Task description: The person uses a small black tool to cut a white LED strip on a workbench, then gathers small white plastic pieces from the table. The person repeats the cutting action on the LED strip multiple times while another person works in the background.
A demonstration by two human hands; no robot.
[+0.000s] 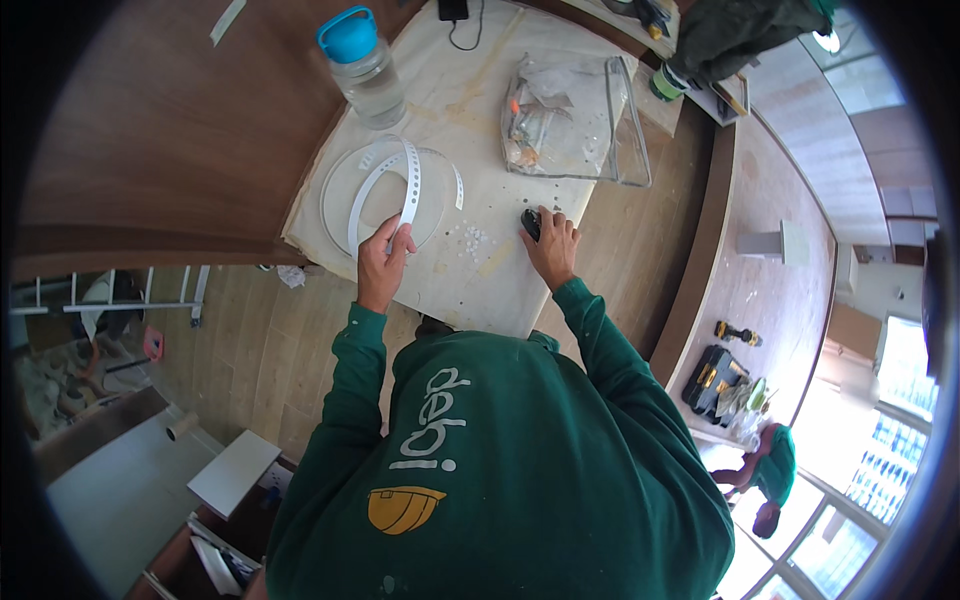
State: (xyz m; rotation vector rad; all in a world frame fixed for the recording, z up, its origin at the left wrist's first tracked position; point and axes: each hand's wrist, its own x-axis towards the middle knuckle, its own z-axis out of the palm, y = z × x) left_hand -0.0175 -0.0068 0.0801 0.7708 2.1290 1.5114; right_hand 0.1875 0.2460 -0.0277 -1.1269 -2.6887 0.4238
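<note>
Between the thumb and fingers of my left hand is a long white strip with a row of punched holes. It loops upward and curls back over a loose coil of clear or pale band lying on the covered table. My right hand rests near the table's right edge, closed round a small black rounded object whose exact kind I cannot make out. Small white discs lie scattered on the table between my hands.
A water bottle with a blue lid stands at the far left of the table. A clear zip bag lies far right. Beyond are a phone, a ladder, a drill, a black case and another person.
</note>
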